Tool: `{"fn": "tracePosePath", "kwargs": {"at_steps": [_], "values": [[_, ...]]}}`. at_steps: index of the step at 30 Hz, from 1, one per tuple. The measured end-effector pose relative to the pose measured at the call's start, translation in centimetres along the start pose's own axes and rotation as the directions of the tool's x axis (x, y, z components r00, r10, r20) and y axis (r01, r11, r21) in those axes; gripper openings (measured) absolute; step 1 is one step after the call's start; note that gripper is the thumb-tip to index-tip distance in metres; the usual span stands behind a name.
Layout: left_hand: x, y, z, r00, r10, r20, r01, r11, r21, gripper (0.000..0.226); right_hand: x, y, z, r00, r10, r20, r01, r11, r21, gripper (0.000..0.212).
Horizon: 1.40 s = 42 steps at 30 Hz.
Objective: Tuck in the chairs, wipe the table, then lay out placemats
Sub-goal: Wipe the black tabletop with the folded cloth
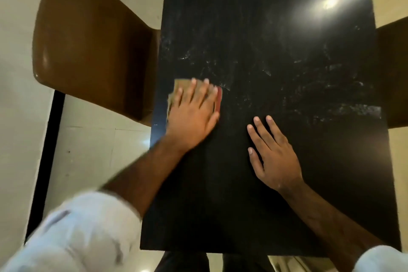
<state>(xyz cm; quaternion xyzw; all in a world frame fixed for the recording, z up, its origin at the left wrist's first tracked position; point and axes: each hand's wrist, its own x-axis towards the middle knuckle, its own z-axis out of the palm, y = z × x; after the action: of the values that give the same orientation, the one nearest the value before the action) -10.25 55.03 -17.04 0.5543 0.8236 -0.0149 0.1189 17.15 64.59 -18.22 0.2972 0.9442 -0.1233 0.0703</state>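
table (265, 35): black and glossy, long, running away from the person; its near short edge is at the bottom of the view.
cloth (180, 87): tan with a red edge on its right side, lying flat on the table near the left long edge, about halfway along.
left hand (192, 115): released, fingers straight and a little spread, pressing flat on the cloth and covering most of it; it is blurred.
right hand (273, 157): released, palm down on the bare table, fingers straight, apart from the cloth.
smears (220, 59): pale streaks on the table top beyond both hands.
left chair (88, 40): brown, its seat meets the table's left edge.
right chair (395, 73): brown, only a part shows at the table's right edge.
sleeve (88, 227): white, pushed up on the left forearm.
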Motion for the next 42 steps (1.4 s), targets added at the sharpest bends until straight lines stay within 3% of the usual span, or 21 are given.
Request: {"fn": "tracePosePath", "kwargs": {"at_steps": [3, 5, 8, 11, 13, 16, 19, 22, 30, 32, 37, 39, 42], "values": [[7.6, -1.8, -2.0, 0.996, -0.082, -0.044, 0.082, 0.997, -0.007, 0.074, 0.0, 0.1, 0.2, 1.000, -0.002, 0.003, 0.002, 1.000, 0.002, 0.062], [7.3, -1.0, -1.6, 0.992, -0.108, -0.064, 0.108, 0.994, -0.010, 0.074, -0.1, 0.1, 0.0, 1.000, -0.003, -0.001, 0.003, 1.000, 0.018, 0.064], [-0.2, 2.0, 0.3, 0.998, -0.054, -0.031, 0.054, 0.999, -0.002, 0.075, -0.2, 0.1, -0.1, 1.000, -0.010, -0.018, 0.011, 0.999, 0.054, 0.064], [-9.1, 5.7, 2.1, 0.995, 0.034, 0.089, -0.033, 0.999, -0.020, 0.077, -0.5, 0.3, -0.1, 0.997, 0.032, -0.068, -0.017, 0.977, 0.214, 0.070], [-10.1, 6.2, 2.3, 0.994, 0.051, 0.100, -0.050, 0.999, -0.012, 0.076, -0.7, 0.5, 0.1, 0.993, 0.043, -0.113, -0.008, 0.955, 0.298, 0.073], [-3.3, 5.4, 0.9, 0.997, 0.069, 0.020, -0.070, 0.997, 0.045, 0.073, -0.8, 0.8, 0.1, 0.993, 0.033, -0.117, 0.007, 0.946, 0.323, 0.079], [6.4, 4.7, -1.3, 0.998, 0.032, -0.061, -0.031, 0.999, 0.019, 0.071, -0.8, 1.0, 0.3, 0.994, 0.024, -0.108, 0.012, 0.947, 0.321, 0.084], [10.5, 5.1, -1.8, 0.996, -0.026, -0.083, 0.027, 1.000, 0.015, 0.072, -0.8, 1.0, 0.5, 0.994, 0.032, -0.107, 0.007, 0.937, 0.349, 0.086], [-5.4, 12.0, 1.5, 0.992, 0.123, -0.004, -0.123, 0.992, 0.016, 0.072, -1.5, 1.4, 0.2, 0.936, 0.150, -0.319, 0.064, 0.818, 0.571, 0.087], [-3.6, 12.0, 1.4, 0.992, 0.122, -0.013, -0.122, 0.992, 0.012, 0.071, -1.5, 1.6, 0.2, 0.913, 0.178, -0.367, 0.084, 0.800, 0.595, 0.089], [11.3, 11.4, -1.6, 0.994, 0.035, -0.104, -0.032, 0.999, 0.030, 0.069, -1.8, 1.9, 0.3, 0.895, 0.205, -0.396, 0.105, 0.766, 0.635, 0.089], [13.3, 11.9, -1.8, 0.993, 0.001, -0.122, 0.003, 1.000, 0.031, 0.069, -1.8, 1.8, 0.5, 0.869, 0.279, -0.408, 0.059, 0.762, 0.645, 0.083], [9.0, 13.3, -0.7, 0.990, 0.014, -0.138, -0.011, 1.000, 0.019, 0.069, -1.3, 2.1, 0.0, 0.820, 0.431, -0.377, -0.134, 0.784, 0.606, 0.069]]}}
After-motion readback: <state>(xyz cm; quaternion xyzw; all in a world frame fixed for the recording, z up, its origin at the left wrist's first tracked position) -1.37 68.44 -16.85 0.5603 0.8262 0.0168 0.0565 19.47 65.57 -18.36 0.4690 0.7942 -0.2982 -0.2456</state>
